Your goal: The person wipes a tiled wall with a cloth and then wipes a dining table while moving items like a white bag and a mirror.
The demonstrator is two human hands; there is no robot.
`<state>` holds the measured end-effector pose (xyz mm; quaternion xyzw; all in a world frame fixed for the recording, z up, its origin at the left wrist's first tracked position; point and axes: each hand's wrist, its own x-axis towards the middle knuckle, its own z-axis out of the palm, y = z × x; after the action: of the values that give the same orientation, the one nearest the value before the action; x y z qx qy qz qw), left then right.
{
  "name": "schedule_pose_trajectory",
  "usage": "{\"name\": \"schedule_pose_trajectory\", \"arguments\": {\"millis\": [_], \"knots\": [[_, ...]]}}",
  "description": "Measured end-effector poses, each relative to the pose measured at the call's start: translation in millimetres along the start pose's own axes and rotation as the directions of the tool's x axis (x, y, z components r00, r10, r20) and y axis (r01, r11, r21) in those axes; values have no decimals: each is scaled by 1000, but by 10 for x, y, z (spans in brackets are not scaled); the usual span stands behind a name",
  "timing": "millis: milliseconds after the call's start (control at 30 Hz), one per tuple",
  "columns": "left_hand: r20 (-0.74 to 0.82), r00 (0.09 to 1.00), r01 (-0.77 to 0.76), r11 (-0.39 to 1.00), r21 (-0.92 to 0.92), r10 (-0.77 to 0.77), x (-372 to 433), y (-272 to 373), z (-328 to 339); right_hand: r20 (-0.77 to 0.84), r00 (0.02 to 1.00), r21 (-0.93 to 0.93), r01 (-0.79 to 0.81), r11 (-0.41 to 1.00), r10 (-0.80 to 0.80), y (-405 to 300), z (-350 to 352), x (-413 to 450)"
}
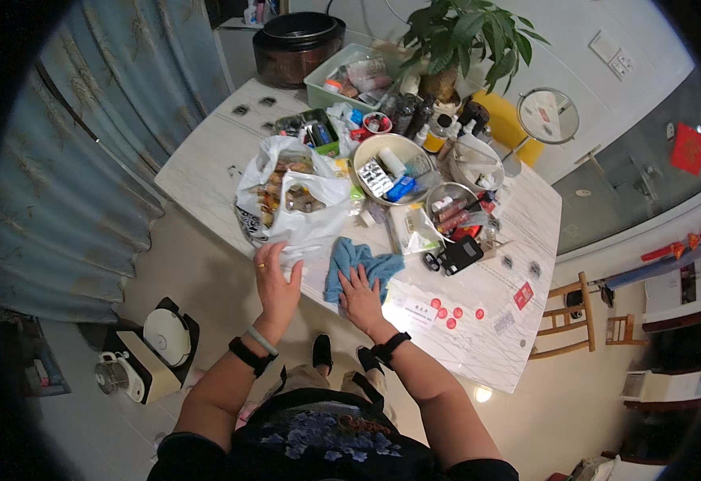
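My left hand (277, 285) is at the near edge of the table, its thumb and fingers apart. Its fingertips are at the lower side of a white plastic carrier bag (311, 225); whether they touch it I cannot tell. Brown and yellowish items, not clear enough to name, show through the bag's opening. My right hand (362, 299) lies palm down with spread fingers on a crumpled blue cloth (341, 264). That cloth rests on the marble-patterned table (476, 355) just right of the bag. Beside my right hand lies a printed white paper (421, 314).
Beyond the cloth stand a cream bowl (362, 147) of medicine packs, a smaller bowl (431, 195) of tubes and a black device (463, 255). Farther back are a green bin (320, 90), a potted plant (440, 87) and a round mirror (547, 114). Red round stickers (458, 312) dot the right side.
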<state>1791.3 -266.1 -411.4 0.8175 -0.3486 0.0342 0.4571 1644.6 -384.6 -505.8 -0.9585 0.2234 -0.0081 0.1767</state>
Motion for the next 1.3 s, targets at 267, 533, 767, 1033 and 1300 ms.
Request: {"name": "schedule_pose_trajectory", "arguments": {"millis": [267,533,767,1033,1300], "knots": [[92,994,-93,921,378,63,851,38,64,-4,1000,25,8,1000,-8,10,-36,-51],[299,954,-180,858,481,33,1543,-336,-31,-22,929,12,-370,929,370,837,-263,-1005],[422,904,-211,930,301,68,1786,-658,8,36,977,-61,-207,976,210,569,-92,-606],[433,875,-345,907,243,217,1732,-831,189,135,990,-5,36,999,-35,161,-143,327],[311,948,-109,986,129,65,1827,-603,-41,96,985,60,140,988,-146,174,-257,558]]}}
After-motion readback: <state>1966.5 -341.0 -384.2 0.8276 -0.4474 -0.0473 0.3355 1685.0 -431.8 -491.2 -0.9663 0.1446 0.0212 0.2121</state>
